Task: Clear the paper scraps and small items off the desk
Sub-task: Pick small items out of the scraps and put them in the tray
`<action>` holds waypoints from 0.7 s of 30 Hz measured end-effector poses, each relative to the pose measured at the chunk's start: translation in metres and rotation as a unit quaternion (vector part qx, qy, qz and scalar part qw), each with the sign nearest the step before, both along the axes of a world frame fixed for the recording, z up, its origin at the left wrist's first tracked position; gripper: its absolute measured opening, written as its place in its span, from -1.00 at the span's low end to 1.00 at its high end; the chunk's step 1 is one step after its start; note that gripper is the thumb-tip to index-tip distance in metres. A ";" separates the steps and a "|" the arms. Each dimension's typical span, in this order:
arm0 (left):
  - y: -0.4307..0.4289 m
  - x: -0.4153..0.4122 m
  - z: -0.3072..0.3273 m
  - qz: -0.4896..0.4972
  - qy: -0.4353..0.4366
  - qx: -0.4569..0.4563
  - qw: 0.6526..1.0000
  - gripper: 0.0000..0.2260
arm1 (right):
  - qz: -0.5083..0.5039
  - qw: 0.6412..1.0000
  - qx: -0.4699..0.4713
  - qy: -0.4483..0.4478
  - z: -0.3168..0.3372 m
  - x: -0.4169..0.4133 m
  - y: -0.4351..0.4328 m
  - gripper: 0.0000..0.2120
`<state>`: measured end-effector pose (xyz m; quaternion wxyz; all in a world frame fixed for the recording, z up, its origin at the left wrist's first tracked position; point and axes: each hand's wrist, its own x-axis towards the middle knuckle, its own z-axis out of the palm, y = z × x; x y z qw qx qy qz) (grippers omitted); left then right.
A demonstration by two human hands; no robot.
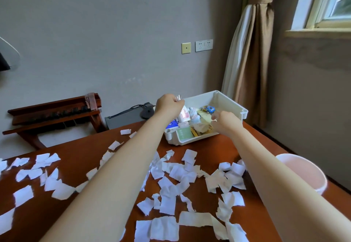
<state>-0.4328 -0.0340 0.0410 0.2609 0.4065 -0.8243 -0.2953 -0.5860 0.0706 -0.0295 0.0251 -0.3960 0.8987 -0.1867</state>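
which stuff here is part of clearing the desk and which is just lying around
Part of the job: paper scraps, desk, white tray of small items, pink bin, left hand gripping a clear item, right hand over the tray.
Just lying about: wooden rack, grey box, wall sockets, curtain.

No readable text anywhere.
The green packet (183, 133) and the blue packet (171, 125) in the white tray (228, 100) bear faint print (too small and blurred), none legible.
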 end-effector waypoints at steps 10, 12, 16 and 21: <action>-0.010 -0.058 -0.048 -0.016 -0.193 0.034 0.981 -0.70 | 0.023 1.000 0.002 -0.020 -0.009 0.003 -0.013 -0.74; -0.010 -0.060 -0.052 -0.009 -0.211 0.020 0.977 -0.72 | 0.017 1.000 0.002 -0.011 -0.010 0.003 -0.013 -0.75; -0.003 -0.061 -0.050 -0.023 -0.255 -0.019 0.966 -0.69 | 0.017 1.000 0.017 0.005 -0.010 0.007 -0.015 -0.65; 0.001 -0.054 -0.045 -0.060 -0.291 -0.041 0.954 -0.57 | -0.015 0.999 0.031 -0.015 -0.012 0.007 -0.020 -0.52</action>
